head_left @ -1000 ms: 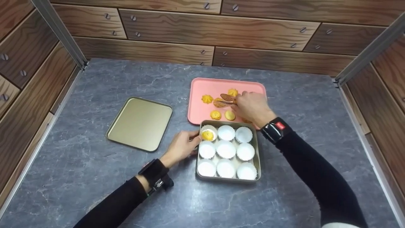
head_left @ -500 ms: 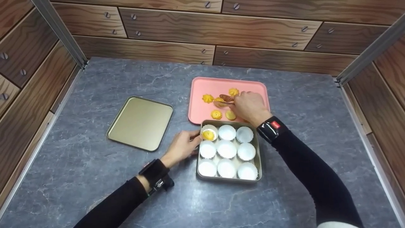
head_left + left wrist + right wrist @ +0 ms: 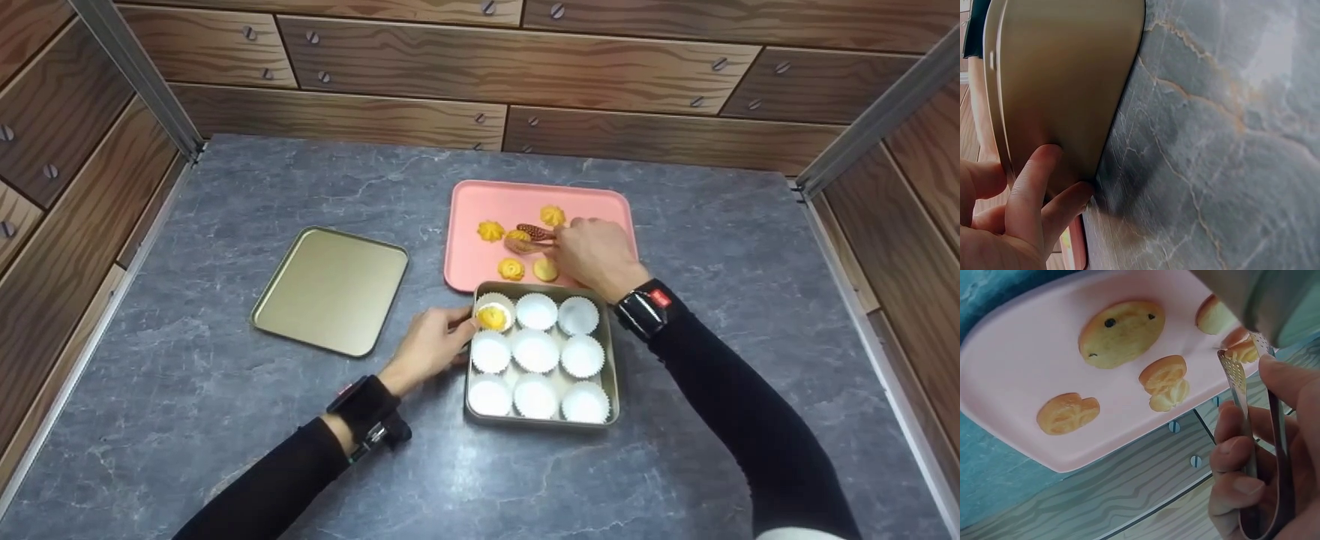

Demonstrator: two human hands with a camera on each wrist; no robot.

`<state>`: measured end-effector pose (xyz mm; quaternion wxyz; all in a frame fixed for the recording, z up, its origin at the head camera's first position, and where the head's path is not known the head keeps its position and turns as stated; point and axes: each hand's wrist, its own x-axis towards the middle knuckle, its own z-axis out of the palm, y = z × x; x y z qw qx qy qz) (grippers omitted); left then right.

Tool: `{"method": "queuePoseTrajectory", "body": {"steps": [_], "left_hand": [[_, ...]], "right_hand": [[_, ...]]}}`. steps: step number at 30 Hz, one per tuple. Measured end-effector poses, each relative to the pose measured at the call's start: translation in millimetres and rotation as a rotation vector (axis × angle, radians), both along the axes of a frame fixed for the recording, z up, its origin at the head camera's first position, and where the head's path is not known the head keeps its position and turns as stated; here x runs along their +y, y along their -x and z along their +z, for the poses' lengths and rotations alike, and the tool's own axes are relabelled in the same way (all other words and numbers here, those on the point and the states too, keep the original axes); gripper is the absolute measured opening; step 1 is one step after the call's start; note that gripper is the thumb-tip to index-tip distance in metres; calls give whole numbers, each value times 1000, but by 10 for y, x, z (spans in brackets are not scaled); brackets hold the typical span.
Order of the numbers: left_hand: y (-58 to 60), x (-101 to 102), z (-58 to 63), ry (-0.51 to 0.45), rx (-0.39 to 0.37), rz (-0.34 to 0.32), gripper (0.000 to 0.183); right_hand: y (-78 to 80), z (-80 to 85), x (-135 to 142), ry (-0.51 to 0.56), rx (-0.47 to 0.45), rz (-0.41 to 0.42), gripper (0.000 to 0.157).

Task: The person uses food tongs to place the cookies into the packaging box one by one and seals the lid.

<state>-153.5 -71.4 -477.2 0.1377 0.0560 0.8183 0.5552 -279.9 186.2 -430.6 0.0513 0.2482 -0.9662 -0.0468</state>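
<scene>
In the head view my left hand [image 3: 433, 343] holds the upper left corner of a square metal tin [image 3: 616, 397]. In the left wrist view, fingertips [image 3: 1047, 153] rest on the tin's outer wall, with the thumb at the rim. White paper cups [image 3: 535, 351] fill the tin in rows; a yellow cookie [image 3: 492, 319] sits in the far left cup. My right hand [image 3: 596, 255] grips metal tongs [image 3: 1276, 439] with perforated ends. The tong ends stand apart around a yellow piped cookie [image 3: 1246, 352] on the pink tray [image 3: 469, 202].
Other cookies lie on the tray, among them a flower-shaped cookie [image 3: 490, 230], a swirled cookie [image 3: 511, 268] and a round flat cookie [image 3: 545, 269]. A gold metal lid [image 3: 330, 292] lies to the left on the grey marbled table [image 3: 225, 225]. Wood-patterned walls [image 3: 390, 120] enclose the table.
The tongs have shifted slightly on the tray, and their ends now sit beside the middle yellow cookie. My left hand and the tin stay in place.
</scene>
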Motion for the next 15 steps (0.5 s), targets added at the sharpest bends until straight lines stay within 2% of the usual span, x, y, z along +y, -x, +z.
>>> {"method": "queuePoseTrajectory", "body": {"steps": [8,15], "left_hand": [[6,-10,9,23,-13,-2,46],[-1,0,13,-20,-40,4,47]], "right_hand": [[-9,8,29,50,-101,-26,38],[-9,12,47,81,-140,-37,34]]}}
